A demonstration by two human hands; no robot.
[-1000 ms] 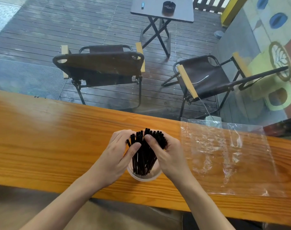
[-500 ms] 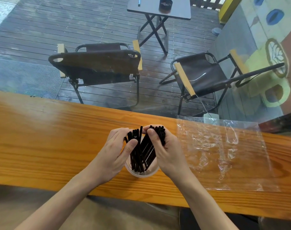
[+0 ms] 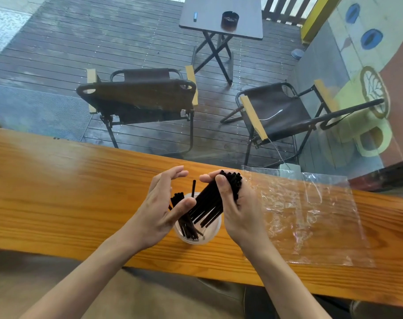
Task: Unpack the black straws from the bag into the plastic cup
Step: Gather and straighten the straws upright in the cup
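Note:
A clear plastic cup [image 3: 209, 236] stands on the wooden counter [image 3: 57, 194] between my hands. Several black straws [image 3: 184, 217] stand in it, one sticking up higher than the rest. My right hand [image 3: 239, 210] is shut on a bundle of black straws [image 3: 216, 196] that tilts to the right, its lower ends over the cup. My left hand [image 3: 166, 203] is at the cup's left side with fingers apart and holds nothing. The empty clear bag [image 3: 311, 215] lies flat on the counter to the right.
Beyond the counter's far edge, through glass, is a wooden deck with two folding chairs [image 3: 140, 97] and a small table [image 3: 221, 17]. The counter's near edge runs just below the cup.
The bundle has split. My right hand has tilted most of the straws to the right, while my left hand has let go and spread its fingers, leaving some straws standing in the cup.

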